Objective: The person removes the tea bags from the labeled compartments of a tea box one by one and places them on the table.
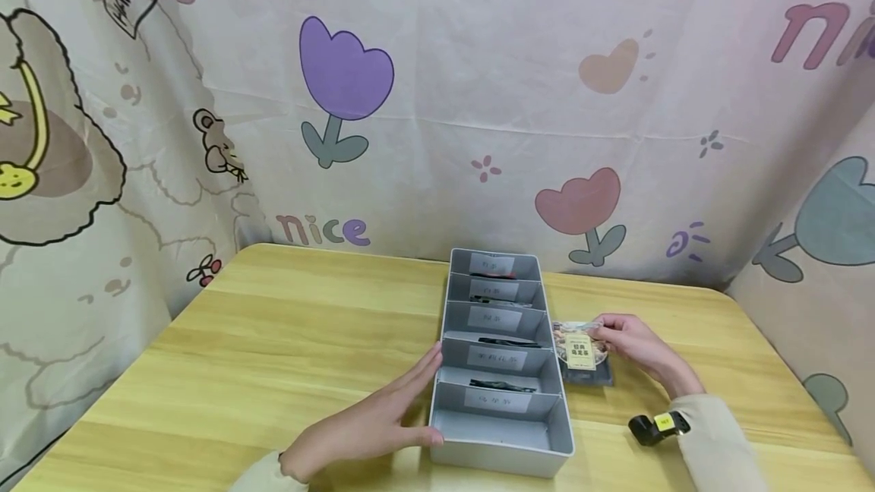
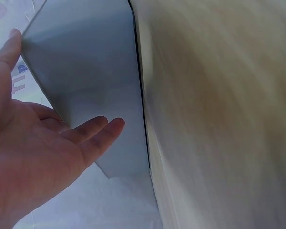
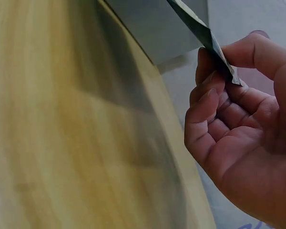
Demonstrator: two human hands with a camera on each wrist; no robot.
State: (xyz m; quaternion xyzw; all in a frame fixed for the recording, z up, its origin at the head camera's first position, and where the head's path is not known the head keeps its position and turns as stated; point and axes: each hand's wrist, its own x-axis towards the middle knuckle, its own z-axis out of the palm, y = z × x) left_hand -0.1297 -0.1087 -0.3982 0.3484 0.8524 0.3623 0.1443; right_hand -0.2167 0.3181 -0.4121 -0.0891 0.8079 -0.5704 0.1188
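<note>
A long grey divided box stands on the table, with a white paper label on each compartment's wall. My left hand lies along its left side, fingers extended against the rim near the front. In the left wrist view, the left hand's fingers are spread beside the grey box wall. To the right of the box, my right hand pinches a printed tea packet by its upper right corner. The right wrist view shows that packet edge-on between thumb and fingers.
Dark flat packets stand in several of the box's compartments; the front one shows a bare floor. The wooden table spreads out on both sides. A printed curtain hangs behind it. A small black device sits at the right wrist.
</note>
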